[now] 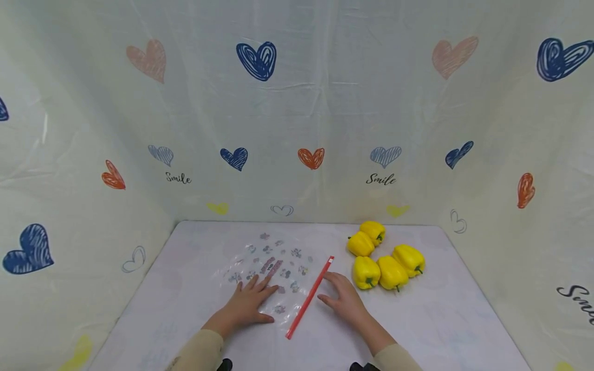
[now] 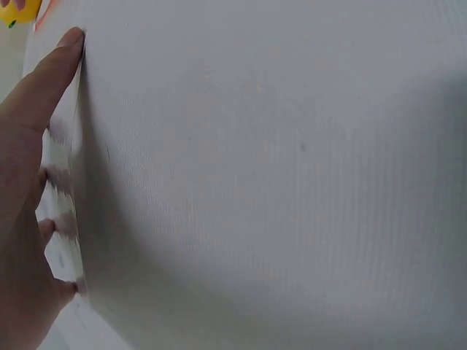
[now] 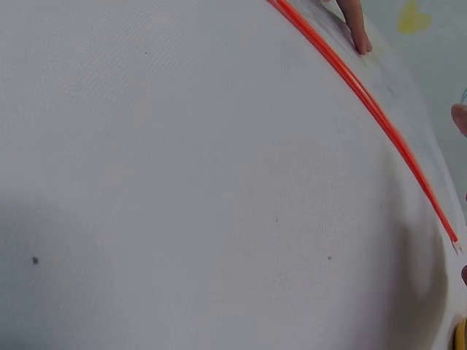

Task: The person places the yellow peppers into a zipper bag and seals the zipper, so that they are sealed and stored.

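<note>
A clear plastic bag [image 1: 290,257] printed with small flowers lies flat on the table, a red strip [image 1: 310,298] running along its right edge. On the bag's near left part rests my left hand [image 1: 248,304], its fingers spread and fairly straight. My right hand [image 1: 345,301] is just right of the red strip, fingers loosely bent and nothing held in them. In the left wrist view the thumb [image 2: 55,73] and fingertips come down at the bag's edge. The right wrist view shows the red strip [image 3: 365,98] slanting across, with only fingertips at the right border.
Several yellow bell peppers [image 1: 392,272] sit together on the right of the white table [image 1: 441,319], beyond my right hand. A pale curtain [image 1: 325,103] with printed hearts hangs behind and at both sides of the table.
</note>
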`<state>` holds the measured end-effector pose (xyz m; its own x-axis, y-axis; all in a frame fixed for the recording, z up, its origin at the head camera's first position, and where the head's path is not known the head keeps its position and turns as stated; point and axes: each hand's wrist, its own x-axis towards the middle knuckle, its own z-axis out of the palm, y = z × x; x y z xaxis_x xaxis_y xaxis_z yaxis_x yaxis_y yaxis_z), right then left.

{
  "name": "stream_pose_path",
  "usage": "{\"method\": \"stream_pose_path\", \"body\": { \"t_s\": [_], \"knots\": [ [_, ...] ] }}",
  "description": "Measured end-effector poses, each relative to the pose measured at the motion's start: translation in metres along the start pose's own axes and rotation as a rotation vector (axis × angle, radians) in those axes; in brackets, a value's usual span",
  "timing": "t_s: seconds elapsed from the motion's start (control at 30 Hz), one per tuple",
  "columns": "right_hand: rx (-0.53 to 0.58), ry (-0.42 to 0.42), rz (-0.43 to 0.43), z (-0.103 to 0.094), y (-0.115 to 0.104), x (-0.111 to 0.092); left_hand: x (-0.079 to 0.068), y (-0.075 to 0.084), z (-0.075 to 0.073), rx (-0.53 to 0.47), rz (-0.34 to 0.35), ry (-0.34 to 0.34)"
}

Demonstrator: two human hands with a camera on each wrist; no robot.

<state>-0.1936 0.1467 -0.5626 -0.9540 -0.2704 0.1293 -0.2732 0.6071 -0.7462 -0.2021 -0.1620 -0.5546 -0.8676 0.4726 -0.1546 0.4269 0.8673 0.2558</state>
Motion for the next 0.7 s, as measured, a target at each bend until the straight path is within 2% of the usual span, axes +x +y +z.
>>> {"method": "stream_pose_path", "body": {
  "t_s": [0.17,0.33,0.5,0.7],
  "knots": [
    [0.014,0.016,-0.007,0.001,0.000,0.005,-0.001,-0.011,-0.006,0.020,0.058,-0.029],
    [-0.009,0.036,-0.011,0.003,0.004,0.013,-0.001,-0.018,-0.011,0.021,0.108,-0.013],
    [-0.040,0.057,-0.021,0.004,0.009,0.024,0.002,-0.024,-0.012,0.089,0.109,0.006],
    [-0.035,0.019,0.066,0.004,0.012,0.034,0.008,-0.029,-0.016,0.074,0.105,-0.036]
  ]
}}
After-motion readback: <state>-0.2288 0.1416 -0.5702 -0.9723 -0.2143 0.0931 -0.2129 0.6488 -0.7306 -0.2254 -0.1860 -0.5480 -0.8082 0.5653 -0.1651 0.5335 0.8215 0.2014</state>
